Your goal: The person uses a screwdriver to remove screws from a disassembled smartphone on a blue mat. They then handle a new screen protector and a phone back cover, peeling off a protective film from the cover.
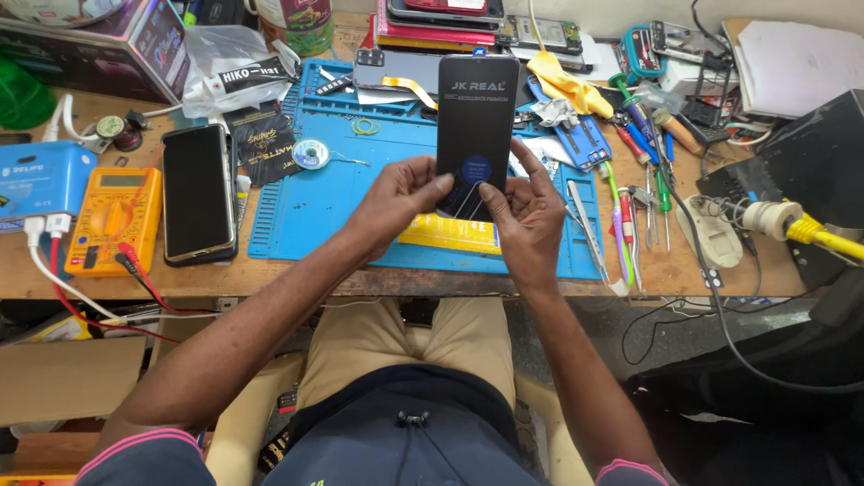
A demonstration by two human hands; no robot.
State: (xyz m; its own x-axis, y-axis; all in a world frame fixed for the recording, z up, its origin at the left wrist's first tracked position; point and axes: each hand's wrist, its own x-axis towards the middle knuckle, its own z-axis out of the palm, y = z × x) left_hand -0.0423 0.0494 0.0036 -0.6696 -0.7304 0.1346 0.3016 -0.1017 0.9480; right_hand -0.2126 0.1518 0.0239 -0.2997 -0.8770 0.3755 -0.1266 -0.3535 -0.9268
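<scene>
We hold a flat black sleeve package [476,126] upright above the blue work mat [297,202], both hands pinching its lower end. Our left hand [396,193] closes thumb and forefinger on the bottom left corner; our right hand [526,211] does the same at the bottom right, its other fingers [540,166] curled loosely behind the edge. The grip is a light pinch rather than a full clasp, which looks suited to keeping the face of the package in view and to working at the round blue seal just between our fingertips.

Directly beneath our fingers lies a yellow strip [450,236] on the mat. Beyond the left fingers sits a small solder spool [310,153], and farther out that way a dark smartphone [196,191] lies face up on the wooden bench [720,270], with an orange multimeter [115,219] past it. Beyond the right fingers a row of screwdrivers and tweezers [630,211] lies side by side, handles toward us, near enough to reach without letting go of the package for long. Above the package's top edge a yellow cloth [565,83] is bunched up.
</scene>
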